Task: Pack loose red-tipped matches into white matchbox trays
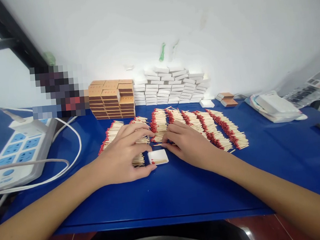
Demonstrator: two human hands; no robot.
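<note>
A small white matchbox tray (157,155) lies on the blue table with a few red-tipped matchsticks (160,161) along its near side. My left hand (124,154) holds the tray at its left end, thumb at the near edge and index finger at the far edge. The other left fingers spread over the rows of matches behind. Just beyond the tray, my right hand (188,143) has its thumb and fingers pinched together at the near end of a match row (159,125); a matchstick (158,145) seems to run into the pinch, partly hidden by the fingertips.
More match rows (227,129) spread to the right. Behind stand a stack of brown matchboxes (111,99) and a pile of white trays (171,86). A power strip (18,149) with white cables (80,141) sits left; a white packet (275,105) lies right.
</note>
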